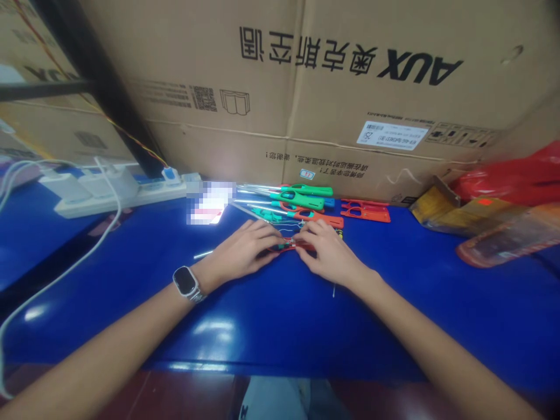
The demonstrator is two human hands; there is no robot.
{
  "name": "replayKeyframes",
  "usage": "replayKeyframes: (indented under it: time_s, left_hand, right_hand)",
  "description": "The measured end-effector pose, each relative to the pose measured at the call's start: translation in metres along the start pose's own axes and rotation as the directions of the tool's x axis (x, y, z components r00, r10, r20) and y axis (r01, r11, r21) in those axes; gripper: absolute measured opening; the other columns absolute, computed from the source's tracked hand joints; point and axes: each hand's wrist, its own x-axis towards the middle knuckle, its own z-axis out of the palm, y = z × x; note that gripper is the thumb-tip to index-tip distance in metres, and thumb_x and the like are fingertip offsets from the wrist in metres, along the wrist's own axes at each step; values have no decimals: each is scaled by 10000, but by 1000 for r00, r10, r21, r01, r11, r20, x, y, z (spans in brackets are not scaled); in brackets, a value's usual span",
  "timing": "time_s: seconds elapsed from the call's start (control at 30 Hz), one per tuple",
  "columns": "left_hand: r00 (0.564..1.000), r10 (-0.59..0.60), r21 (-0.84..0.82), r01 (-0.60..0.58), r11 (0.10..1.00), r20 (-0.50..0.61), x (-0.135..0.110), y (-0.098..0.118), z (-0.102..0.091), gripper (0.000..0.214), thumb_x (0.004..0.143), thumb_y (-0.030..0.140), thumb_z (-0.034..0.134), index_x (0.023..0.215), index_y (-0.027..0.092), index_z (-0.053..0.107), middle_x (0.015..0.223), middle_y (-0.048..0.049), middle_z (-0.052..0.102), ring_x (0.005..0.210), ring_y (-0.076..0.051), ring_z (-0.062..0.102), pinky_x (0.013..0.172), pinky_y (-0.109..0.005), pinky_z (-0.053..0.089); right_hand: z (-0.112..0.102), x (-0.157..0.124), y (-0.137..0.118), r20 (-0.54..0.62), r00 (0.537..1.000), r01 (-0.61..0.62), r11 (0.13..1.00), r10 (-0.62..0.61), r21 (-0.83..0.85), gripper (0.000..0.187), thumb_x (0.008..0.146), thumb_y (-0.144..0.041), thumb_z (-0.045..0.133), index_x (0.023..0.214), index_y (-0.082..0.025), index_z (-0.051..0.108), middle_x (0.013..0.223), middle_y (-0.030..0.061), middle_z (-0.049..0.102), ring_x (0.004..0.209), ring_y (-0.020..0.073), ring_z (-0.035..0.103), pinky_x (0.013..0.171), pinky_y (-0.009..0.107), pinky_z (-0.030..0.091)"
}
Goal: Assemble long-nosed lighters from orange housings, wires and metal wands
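Far on your left, a white power strip [109, 198] with chargers plugged in sits at the back of the blue bench [280, 326]. A white cable [56, 274] runs from it toward you. Your left wrist has a smartwatch [185, 282] on it. A thin metal rod [203, 255] lies on the bench just beside that wrist. Your left hand [245, 248] is flat and low, and its fingertips are pinched on the left end of a red lighter part [291, 245]. That part lies on the bench in the middle, right between your two hands. Your right hand [326, 251] is pinched on its other end, so your fingertips almost meet. Just behind your hands is a row of long green lighters [306, 195] with shiny metal tips pointing left. To the right of them lie flat orange shells [365, 211]. Farther right are see-through packets [503, 236] and a red bag [511, 175]. A big cardboard box [306, 87] stands behind it all.
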Motion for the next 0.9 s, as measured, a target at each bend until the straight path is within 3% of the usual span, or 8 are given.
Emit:
replayKeyframes:
  time_s: [0.13,0.33,0.5,0.63,0.73,0.9]
  left_hand:
    - [999,-31,64,33,997,-26,0,1,-2,337,972,417,564,1235,233,666,1176,-86,600,1047,-247,524,861,-372,401]
    - [999,-37,120,36,992,1,0,3,1,294,1005,382,502,1114,232,730,1038,-75,588,985,-231,508,806,-348,376]
    - [1000,-16,128,16,992,-2,-1,-2,3,332,1007,401,488,1211,249,702,1027,-80,571,946,-228,494,785,-347,382]
    - [1000,-13,122,15,992,-17,-2,-3,4,345,999,421,495,1224,261,701,1115,-105,559,1024,-260,507,835,-388,420]
    - [999,-37,98,41,994,-38,-2,-2,5,318,987,426,515,1161,266,728,1236,-115,537,1125,-285,509,905,-434,440]
    - [997,-59,42,61,997,-44,-2,0,7,280,988,392,529,1145,276,730,1301,-99,541,1164,-267,533,953,-439,467]
  right_hand:
    - [5,-3,2,-43,999,-9,998,12,67,205,936,-233,578,1087,-176,706,1050,94,637,1029,246,548,947,440,494]
    - [9,-4,2,-77,997,-21,993,30,113,158,928,-230,583,1011,-192,712,1031,92,641,1020,247,567,935,448,492]
    - [5,13,4,-94,994,-50,990,62,129,244,946,-210,538,1148,-178,672,1097,103,634,1056,246,552,950,430,460]
    - [-3,43,1,108,994,10,999,-14,43,257,932,-204,574,1164,-206,685,1145,96,655,1076,264,503,935,431,392]
    - [-8,60,-4,255,966,58,998,-54,-10,189,908,-156,596,1042,-193,722,999,83,696,1048,267,506,893,411,346]
    - [-15,61,-4,254,962,111,993,-96,-48,119,897,-142,621,869,-184,728,853,63,687,975,243,528,871,385,296]
